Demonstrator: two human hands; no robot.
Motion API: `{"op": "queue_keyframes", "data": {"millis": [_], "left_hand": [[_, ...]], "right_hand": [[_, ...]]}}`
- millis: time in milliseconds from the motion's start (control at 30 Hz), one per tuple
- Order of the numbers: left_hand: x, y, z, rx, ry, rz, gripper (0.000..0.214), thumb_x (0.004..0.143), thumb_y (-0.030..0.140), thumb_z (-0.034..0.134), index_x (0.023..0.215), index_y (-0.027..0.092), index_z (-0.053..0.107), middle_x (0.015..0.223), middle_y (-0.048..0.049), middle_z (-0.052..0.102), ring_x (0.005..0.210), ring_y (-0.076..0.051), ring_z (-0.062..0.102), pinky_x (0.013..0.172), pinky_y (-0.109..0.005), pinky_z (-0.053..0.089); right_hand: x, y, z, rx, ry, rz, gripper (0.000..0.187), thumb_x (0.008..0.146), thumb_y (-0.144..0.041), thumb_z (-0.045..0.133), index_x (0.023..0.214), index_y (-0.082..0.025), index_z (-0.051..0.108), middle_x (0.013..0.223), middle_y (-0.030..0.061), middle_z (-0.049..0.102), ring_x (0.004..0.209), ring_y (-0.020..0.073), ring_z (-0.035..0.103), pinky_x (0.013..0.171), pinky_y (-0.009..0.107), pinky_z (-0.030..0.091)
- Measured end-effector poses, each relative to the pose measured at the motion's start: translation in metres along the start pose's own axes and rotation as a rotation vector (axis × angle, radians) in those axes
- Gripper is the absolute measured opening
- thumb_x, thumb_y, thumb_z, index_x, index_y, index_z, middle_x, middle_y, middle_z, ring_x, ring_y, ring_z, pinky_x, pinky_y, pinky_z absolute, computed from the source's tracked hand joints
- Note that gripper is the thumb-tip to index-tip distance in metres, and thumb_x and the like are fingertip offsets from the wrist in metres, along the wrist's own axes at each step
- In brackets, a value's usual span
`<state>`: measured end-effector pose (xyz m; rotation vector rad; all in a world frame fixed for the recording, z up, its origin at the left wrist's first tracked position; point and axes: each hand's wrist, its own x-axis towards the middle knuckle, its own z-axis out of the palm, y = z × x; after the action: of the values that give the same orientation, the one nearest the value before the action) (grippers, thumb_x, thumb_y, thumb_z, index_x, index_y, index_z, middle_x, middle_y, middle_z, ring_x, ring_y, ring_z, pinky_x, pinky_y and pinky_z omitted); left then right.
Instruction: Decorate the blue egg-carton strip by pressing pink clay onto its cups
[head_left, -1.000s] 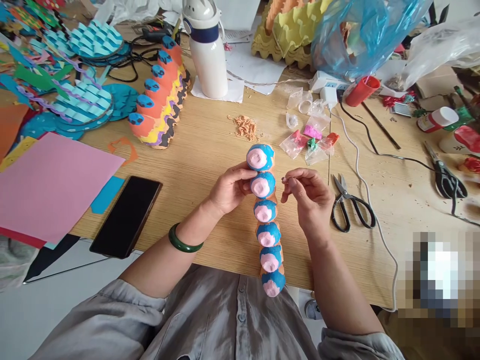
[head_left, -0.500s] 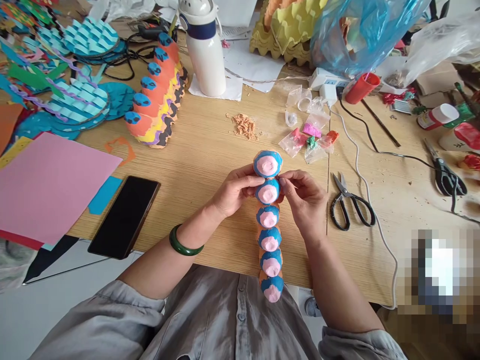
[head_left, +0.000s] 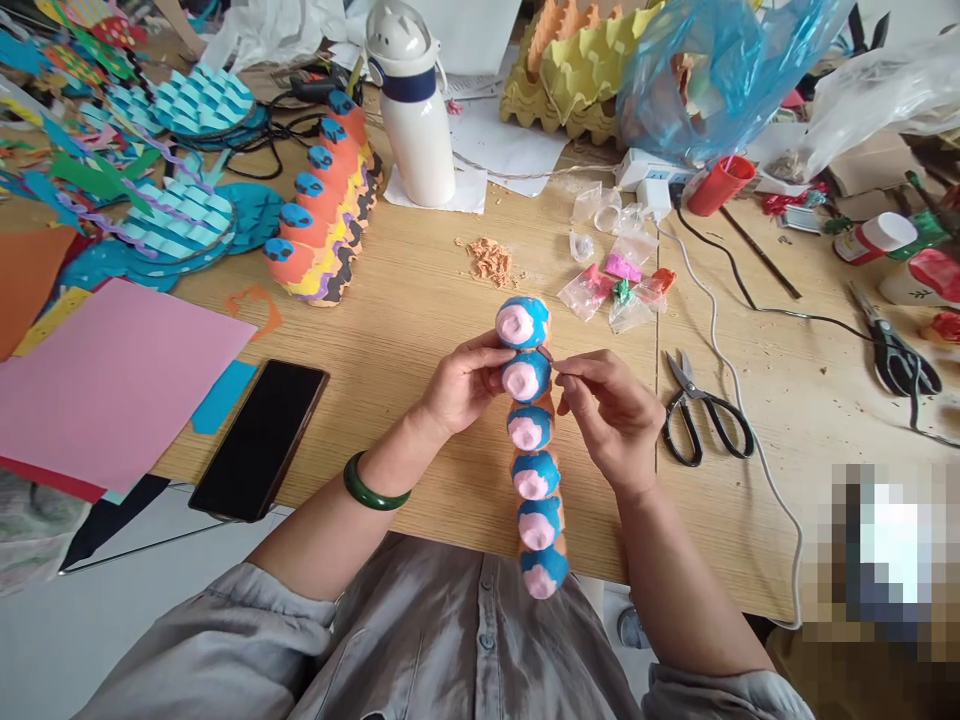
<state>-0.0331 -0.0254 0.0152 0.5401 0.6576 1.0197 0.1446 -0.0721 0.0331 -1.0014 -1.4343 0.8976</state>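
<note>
A strip of egg-carton cups (head_left: 531,440), painted blue with pink tips and orange sides, runs from my chest out over the wooden table (head_left: 405,300). My left hand (head_left: 459,385) grips the strip from the left at its second cup from the far end. My right hand (head_left: 609,415) is closed in a pinch against the right side of that same cup, thumb and forefinger together. What the pinch holds, if anything, is too small to make out. A green bangle circles my left wrist.
Black scissors (head_left: 705,410) lie just right of my right hand, with a second pair (head_left: 896,355) farther right. A black phone (head_left: 260,438) and pink paper (head_left: 112,380) lie at left. A white bottle (head_left: 412,105), another painted carton strip (head_left: 322,205), small bags (head_left: 619,285), cables and shavings (head_left: 491,258) fill the back.
My right hand moved from apart to the strip's right side and now pinches at the second cup. The strip shifted a little; my left hand kept its grip.
</note>
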Motion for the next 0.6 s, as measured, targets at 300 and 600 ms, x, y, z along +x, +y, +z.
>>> {"op": "queue_keyframes", "data": {"millis": [300,600], "left_hand": [[-0.001,0.004,0.000,-0.052,-0.019,-0.059,0.013,0.072,0.021,0.070,0.081,0.015,0.076,0.082,-0.0039,0.075,0.078,-0.018,0.068,0.074,-0.029,0.050],[0.000,0.001,0.002,0.002,-0.005,-0.030,0.017,0.068,0.022,0.072,0.083,0.014,0.074,0.080,-0.0042,0.074,0.073,-0.018,0.067,0.071,-0.030,0.048]], "right_hand": [[0.018,0.009,-0.003,0.523,0.055,0.505,0.024,0.085,-0.042,0.076,0.079,-0.019,0.073,0.074,0.0006,0.063,0.058,0.0105,0.057,0.042,0.022,0.048],[0.012,0.003,0.002,0.360,-0.041,0.398,0.026,0.078,-0.036,0.086,0.097,-0.022,0.075,0.088,0.0014,0.071,0.068,0.0114,0.062,0.051,0.022,0.055]]}}
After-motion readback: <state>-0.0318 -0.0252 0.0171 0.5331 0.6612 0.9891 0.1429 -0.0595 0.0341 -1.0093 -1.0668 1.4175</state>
